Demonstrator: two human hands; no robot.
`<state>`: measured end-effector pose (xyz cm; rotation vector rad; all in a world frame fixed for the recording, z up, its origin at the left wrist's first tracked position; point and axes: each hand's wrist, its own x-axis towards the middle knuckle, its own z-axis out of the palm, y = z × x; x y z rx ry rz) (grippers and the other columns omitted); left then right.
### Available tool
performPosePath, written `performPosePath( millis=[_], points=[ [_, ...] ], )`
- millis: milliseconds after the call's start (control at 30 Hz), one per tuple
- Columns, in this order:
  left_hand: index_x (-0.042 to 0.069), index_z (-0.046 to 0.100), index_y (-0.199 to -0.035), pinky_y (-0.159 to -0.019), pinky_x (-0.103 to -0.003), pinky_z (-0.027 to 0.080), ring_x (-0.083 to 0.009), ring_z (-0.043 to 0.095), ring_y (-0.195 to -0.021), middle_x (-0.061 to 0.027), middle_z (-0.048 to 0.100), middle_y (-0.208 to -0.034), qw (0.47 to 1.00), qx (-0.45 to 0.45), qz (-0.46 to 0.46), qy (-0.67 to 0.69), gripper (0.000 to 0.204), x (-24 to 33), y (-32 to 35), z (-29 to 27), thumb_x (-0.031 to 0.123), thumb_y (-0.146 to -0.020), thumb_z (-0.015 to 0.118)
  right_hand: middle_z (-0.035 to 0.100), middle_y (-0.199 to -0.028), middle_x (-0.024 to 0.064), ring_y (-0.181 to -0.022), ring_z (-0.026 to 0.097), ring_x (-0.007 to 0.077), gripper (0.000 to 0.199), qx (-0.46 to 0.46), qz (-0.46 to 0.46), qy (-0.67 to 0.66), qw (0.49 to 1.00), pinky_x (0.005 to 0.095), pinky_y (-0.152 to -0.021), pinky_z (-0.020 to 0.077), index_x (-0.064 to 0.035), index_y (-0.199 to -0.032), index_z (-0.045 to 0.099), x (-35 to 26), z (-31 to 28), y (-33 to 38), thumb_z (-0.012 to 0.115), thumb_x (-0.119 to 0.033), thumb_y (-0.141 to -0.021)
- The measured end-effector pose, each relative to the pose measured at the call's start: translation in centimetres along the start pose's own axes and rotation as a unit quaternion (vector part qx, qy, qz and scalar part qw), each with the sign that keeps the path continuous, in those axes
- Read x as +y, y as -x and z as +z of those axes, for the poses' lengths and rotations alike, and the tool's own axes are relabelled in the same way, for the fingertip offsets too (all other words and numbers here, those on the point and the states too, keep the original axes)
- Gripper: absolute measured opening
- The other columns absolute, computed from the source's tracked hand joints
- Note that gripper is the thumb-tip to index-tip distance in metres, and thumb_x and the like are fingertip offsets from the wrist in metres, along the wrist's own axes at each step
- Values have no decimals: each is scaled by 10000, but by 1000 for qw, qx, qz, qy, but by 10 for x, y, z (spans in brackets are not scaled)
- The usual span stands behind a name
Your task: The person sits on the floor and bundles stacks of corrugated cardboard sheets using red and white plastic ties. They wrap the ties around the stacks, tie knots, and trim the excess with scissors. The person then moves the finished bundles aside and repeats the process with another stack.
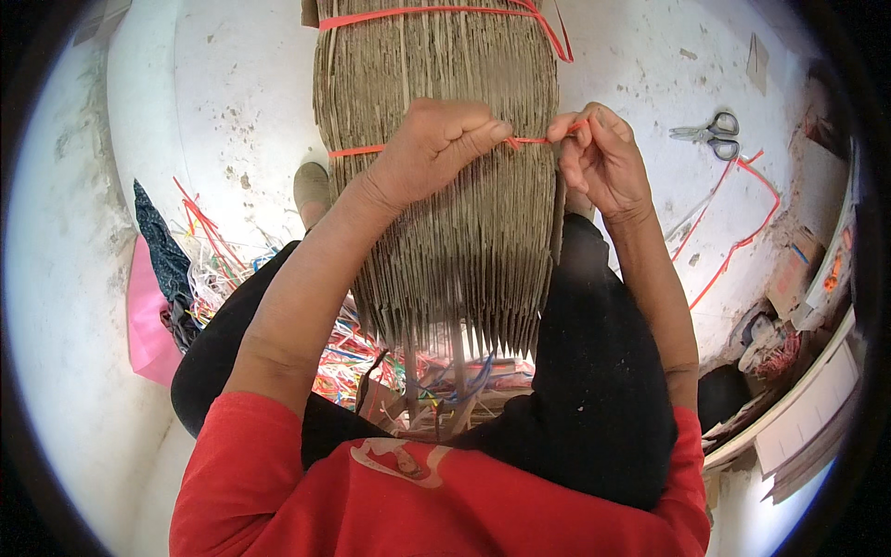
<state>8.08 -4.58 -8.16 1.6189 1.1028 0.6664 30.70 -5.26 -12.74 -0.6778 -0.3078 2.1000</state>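
A thick bundle of brown cardboard strips [445,223] stands edge-up between my legs, its many thin edges side by side. Across its middle runs a red plastic strap [357,150]. My left hand [438,139] rests over the bundle, closed, with thumb and finger pinching the strap by a small knot or twist. At the bundle's right edge, my right hand [608,162] holds the strap's other stretch, fingers curled, with a loop of it around the fingertips. The short length between both hands looks taut. Farther away, a second red strap [422,12] circles the bundle.
Scissors [724,133] with dark handles lie on the pale floor to the right, near a loose red strap [775,200]. Tangled coloured strapping [348,367] is heaped under my legs. A pink sheet or bag [150,325] is at left; stacked cardboard [807,408] stands at right.
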Motion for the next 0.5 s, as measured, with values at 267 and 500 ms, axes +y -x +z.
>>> performPosePath(
  millis=[267, 500],
  points=[
    [-14, 446, -651, -469, -300, 347, -172, 387, -470, -87, 371, -534, 1000, -17, 6, 16, 344, -3, -4, -5, 190, -904, 559, 445, -568, 16, -412, 277, 37, 311, 78, 42, 159, 983, 182, -352, 224, -78, -646, 447, -10, 18, -7, 497, -197, -929],
    [18, 569, -691, -456, -240, 349, -67, 412, -492, 13, 435, -530, 979, -35, -80, 186, 285, 2, -2, -13, 189, -919, 554, 431, -542, -13, -418, 274, 34, 316, 81, 68, 205, 973, 181, -364, 205, -94, -624, 436, -10, 12, -8, 520, -195, -911]
  ],
)
